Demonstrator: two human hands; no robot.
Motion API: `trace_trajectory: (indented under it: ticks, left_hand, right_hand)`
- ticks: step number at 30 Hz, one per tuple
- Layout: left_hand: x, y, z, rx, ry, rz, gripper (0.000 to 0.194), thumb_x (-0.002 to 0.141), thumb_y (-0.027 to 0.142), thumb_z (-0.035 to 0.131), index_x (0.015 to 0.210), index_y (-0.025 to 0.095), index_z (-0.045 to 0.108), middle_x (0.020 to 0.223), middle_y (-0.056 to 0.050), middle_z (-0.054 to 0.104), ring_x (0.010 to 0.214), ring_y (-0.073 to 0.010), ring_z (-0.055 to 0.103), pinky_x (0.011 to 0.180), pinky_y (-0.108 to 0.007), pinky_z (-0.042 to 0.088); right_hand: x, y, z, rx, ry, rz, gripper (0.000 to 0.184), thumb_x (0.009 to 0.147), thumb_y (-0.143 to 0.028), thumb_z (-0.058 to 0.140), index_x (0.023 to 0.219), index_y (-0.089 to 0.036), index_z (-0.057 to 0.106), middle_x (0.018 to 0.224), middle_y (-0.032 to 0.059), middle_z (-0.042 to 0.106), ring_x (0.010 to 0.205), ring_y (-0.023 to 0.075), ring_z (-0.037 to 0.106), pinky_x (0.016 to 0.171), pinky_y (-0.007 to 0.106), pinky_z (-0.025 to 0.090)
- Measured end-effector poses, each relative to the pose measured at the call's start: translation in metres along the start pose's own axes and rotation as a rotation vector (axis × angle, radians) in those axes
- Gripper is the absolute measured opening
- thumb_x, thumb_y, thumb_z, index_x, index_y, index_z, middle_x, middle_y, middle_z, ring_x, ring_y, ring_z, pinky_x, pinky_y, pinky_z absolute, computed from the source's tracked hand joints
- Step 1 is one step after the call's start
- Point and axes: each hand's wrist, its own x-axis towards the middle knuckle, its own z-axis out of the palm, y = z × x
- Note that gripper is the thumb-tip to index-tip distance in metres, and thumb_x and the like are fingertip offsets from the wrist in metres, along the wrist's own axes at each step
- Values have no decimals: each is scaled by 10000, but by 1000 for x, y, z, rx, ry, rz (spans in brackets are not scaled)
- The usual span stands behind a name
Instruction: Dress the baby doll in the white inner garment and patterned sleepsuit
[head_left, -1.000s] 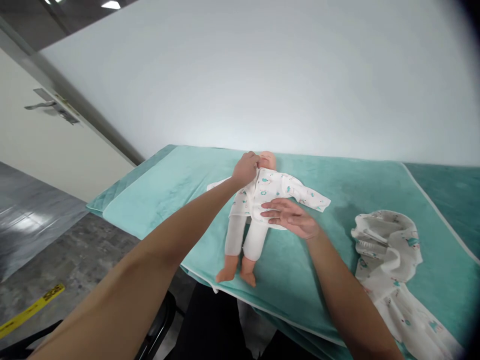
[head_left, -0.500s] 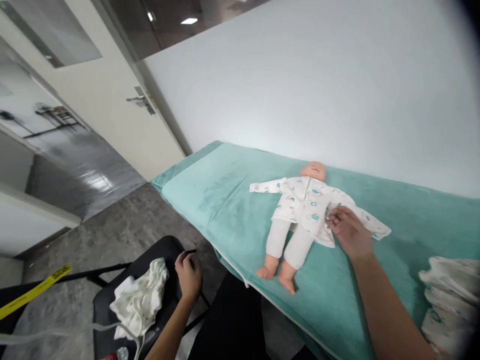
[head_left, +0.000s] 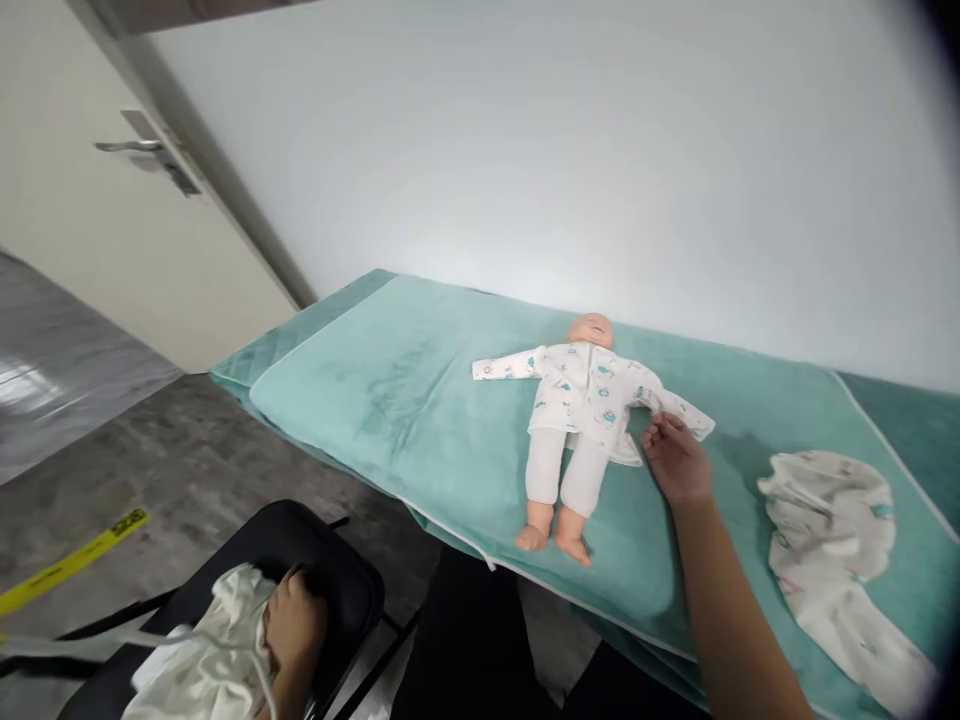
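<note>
On the green padded cover (head_left: pixel 352 370), a clothed doll (head_left: pixel 576 410) lies face up with both sleeves (head_left: pixel 686 408) spread, apparently for ready access; the right hand (head_left: pixel 677 460) is at one sleeve, its fingers drawn narrow, though I cannot tell whether they grip it. The left hand (head_left: pixel 296 618) rests against a pale cloth (head_left: pixel 202 675) on a black chair (head_left: pixel 352 575), apparently set within reach; that hand's grip is unclear. A white wall (head_left: pixel 525 150) backs the cover, with a door (head_left: pixel 97 240) beyond its left end and grey flooring (head_left: pixel 247 440) below.
</note>
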Motion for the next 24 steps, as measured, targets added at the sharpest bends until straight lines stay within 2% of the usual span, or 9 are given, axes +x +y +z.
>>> trace_trajectory:
  ticks: [3,7,14,18,24]
  left_hand:
    - [5,-13,10,-20,-16,75,501,786,148,421,1247,48,590,1366,-206,582,1285,-338,547,1092,-428,422]
    - [9,-26,29,-123,50,104,480,708,185,437,1140,93,625,1334,-184,605,1253,-340,570,1102,-434,430]
    - [18,-32,48,-197,85,14,456,710,227,445,1115,124,627,1328,-164,597,1242,-365,568,1074,-487,462]
    - [19,-33,51,-202,67,8,439,711,245,456,1102,139,624,1325,-161,598,1237,-370,572,1064,-496,474]
    - [14,-31,42,-162,71,107,439,693,262,452,1090,166,614,1281,-171,613,1230,-387,573,1076,-534,468]
  right_hand:
    - [-9,-1,-3,14,5,-13,190,721,-138,753,881,-228,701,812,-26,705,693,82,630,646,189,561]
    - [-14,-2,-3,40,3,-20,191,734,-121,743,887,-223,687,819,-28,702,693,74,628,654,179,561]
    - [-14,0,-9,50,29,-17,170,766,-100,696,883,-221,684,821,-24,706,706,84,628,668,188,564]
    - [-19,-1,-9,60,30,-22,174,738,-127,729,888,-202,682,824,-22,693,715,77,632,677,177,564]
    - [-38,2,-15,19,44,-17,168,754,-171,761,895,-204,677,837,-20,676,741,80,626,700,183,564]
